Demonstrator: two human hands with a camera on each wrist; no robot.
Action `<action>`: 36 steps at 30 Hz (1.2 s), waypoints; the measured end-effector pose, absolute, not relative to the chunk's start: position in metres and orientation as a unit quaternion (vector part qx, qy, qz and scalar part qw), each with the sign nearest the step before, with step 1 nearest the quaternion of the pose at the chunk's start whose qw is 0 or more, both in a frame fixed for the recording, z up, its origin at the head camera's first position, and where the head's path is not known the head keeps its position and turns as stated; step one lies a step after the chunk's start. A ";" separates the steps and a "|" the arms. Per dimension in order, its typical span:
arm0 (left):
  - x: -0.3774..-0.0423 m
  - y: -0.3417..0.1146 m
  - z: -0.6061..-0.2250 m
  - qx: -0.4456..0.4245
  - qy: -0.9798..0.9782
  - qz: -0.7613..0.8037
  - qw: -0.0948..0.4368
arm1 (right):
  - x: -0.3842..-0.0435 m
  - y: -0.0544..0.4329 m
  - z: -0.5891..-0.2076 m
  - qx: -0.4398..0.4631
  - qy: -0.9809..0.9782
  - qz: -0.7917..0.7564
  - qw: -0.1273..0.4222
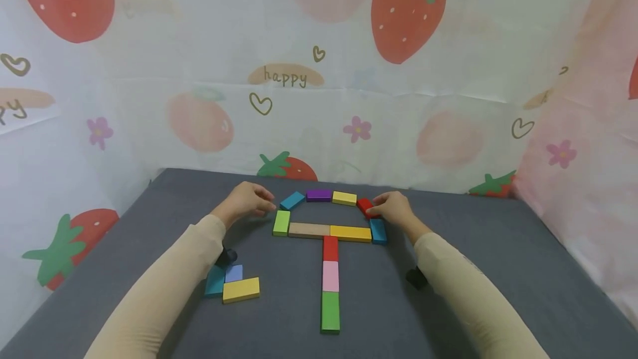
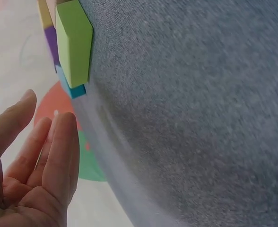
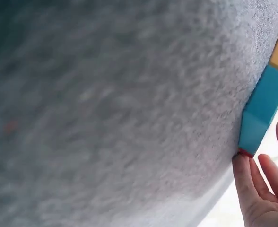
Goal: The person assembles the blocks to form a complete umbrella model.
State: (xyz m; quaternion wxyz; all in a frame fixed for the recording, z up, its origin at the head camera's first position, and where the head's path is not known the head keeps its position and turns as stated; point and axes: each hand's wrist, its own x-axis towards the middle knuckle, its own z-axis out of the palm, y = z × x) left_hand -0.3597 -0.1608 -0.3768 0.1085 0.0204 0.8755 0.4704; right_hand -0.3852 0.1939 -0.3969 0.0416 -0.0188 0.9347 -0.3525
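Note:
At the arch's upper right, my right hand (image 1: 394, 208) touches a red block (image 1: 365, 206) with its fingertips. In the right wrist view those fingers look fairly straight and the thumb stands apart, beside a blue block (image 3: 264, 109). My left hand (image 1: 249, 204) is held off the arch's left side with nothing in it, nearest to a lime green block (image 1: 281, 223) and a blue block (image 1: 292, 200). Purple (image 1: 319, 196) and yellow (image 1: 344, 198) blocks form the top. Below lie a tan block (image 1: 309, 230) and an orange-yellow block (image 1: 350, 234), end to end.
A column of red (image 1: 330, 248), pink (image 1: 330, 276) and green (image 1: 330, 314) blocks runs toward me from the arch. Teal (image 1: 215, 282), light blue (image 1: 233, 273) and yellow (image 1: 241, 291) blocks lie by my left forearm. A printed curtain (image 1: 309, 132) stands behind the grey table (image 1: 279, 326).

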 end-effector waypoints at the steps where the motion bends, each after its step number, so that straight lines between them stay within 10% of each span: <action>1: -0.360 -0.160 -0.376 0.020 0.875 0.472 0.109 | -0.386 0.193 -0.397 -0.015 0.935 -0.351 0.042; 36: -0.359 -0.142 -0.384 -0.017 0.869 0.464 0.170 | -0.352 0.206 -0.392 0.082 0.897 -0.418 0.114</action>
